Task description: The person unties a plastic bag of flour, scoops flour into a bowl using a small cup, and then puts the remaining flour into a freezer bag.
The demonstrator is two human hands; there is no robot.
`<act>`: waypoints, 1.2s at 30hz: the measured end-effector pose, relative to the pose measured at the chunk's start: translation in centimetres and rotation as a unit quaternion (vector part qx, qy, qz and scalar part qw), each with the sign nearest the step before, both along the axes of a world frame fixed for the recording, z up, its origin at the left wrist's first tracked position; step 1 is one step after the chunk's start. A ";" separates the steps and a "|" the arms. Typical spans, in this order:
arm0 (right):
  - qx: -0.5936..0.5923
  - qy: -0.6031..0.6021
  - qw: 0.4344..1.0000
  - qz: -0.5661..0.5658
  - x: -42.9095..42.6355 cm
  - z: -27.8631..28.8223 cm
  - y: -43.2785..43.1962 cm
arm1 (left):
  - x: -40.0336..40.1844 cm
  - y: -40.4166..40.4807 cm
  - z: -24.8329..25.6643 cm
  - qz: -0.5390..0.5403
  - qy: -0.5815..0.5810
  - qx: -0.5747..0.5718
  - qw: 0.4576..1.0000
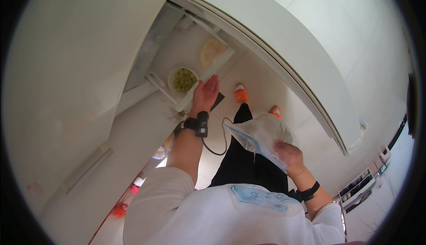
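My left hand (206, 93) is palm up against the front panel of a pulled-out fridge drawer (221, 60). Its thumb lies at the panel's rim, and nothing is held in it. Inside the drawer stands a white round bowl (170, 80) of green grapes (184, 80), just beside that hand. A pale yellowish rounded item (211, 51) also lies in the drawer; its kind is unclear. My right hand (289, 156) grips a clear zip bag (266, 130) with a blue seal strip by its side, in front of my legs. Whether the bag holds anything is hard to tell.
An opened white fridge door (266, 21) curves along the right of the drawer. At left is another large white door panel (66, 61). A black cable (221, 152) hangs from the device (202, 124) on my left wrist. Orange slippers (241, 95) stand on the tiled floor.
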State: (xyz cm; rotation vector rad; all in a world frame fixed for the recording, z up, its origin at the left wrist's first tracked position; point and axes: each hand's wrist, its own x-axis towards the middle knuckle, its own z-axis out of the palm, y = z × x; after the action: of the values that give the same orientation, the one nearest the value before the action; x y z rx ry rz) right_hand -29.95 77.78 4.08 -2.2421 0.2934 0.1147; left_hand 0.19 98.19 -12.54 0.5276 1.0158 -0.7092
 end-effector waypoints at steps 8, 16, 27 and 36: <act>0.001 -0.010 1.000 0.012 0.2 1.3 0.5 | 6.1 -0.2 -1.7 0.071 -0.065 0.010 0.995; 0.027 -0.019 0.999 -0.009 0.6 0.9 1.1 | 17.0 1.9 -3.5 -0.031 -0.156 0.031 0.987; 0.007 -0.035 0.998 0.047 1.4 2.6 0.0 | 12.7 0.6 2.5 -0.542 -0.321 0.274 0.727; 0.045 -0.118 0.983 0.136 1.5 5.7 -2.3 | -12.4 -0.3 26.7 -0.668 -0.684 0.226 0.185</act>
State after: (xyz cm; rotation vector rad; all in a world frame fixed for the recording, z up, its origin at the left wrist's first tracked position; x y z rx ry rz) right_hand -28.48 75.53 9.75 -2.1678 -0.1442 0.0068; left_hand -12.24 97.86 14.20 2.1364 -1.5063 -0.8696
